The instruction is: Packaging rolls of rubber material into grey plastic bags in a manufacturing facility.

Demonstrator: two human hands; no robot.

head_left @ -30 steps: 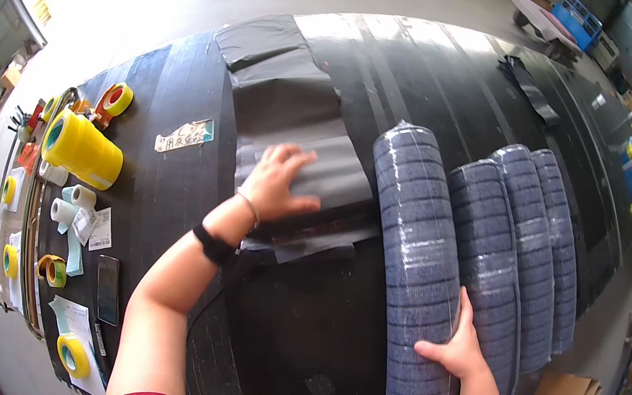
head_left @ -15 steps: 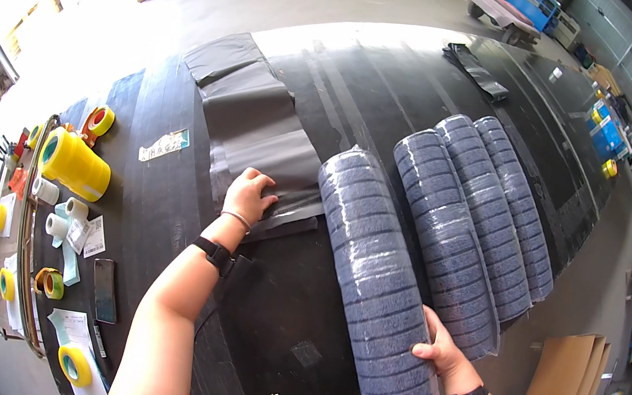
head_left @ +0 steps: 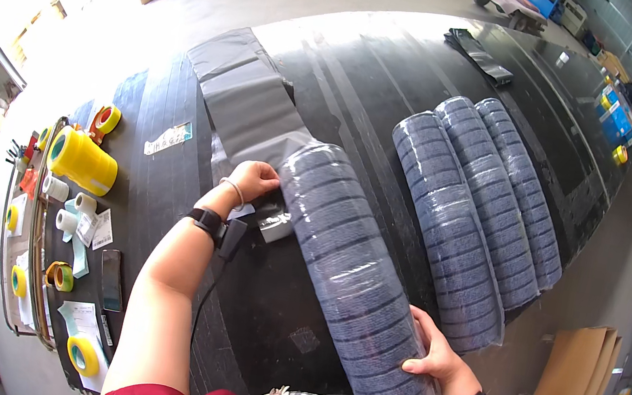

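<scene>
A blue-grey striped fabric roll (head_left: 354, 273) in clear plastic wrap lies slanting in front of me, its far end at the near edge of a grey plastic mailing bag (head_left: 252, 102). The near end rests by my apron. My right hand (head_left: 439, 355) grips the roll's right side near that end, thumb on top. My left hand (head_left: 257, 179) is pinched at the bag's near edge, beside the roll's far end. Whether the roll's tip is inside the bag or just touching it, I cannot tell. Some shiny black plastic (head_left: 273, 220) shows below my left hand.
Several more wrapped rolls (head_left: 459, 227) lie side by side to the right on the black table (head_left: 256, 327). Yellow tape rolls (head_left: 83, 161), a phone (head_left: 111, 280) and paper labels stand at the left. A folded dark bag (head_left: 480, 56) lies at the far right. Cardboard (head_left: 571, 375) leans beyond the table.
The roll's far end has shifted left to the grey bag's near edge, away from the other rolls. My left hand has closed at the bag's edge; my right hand still grips the roll.
</scene>
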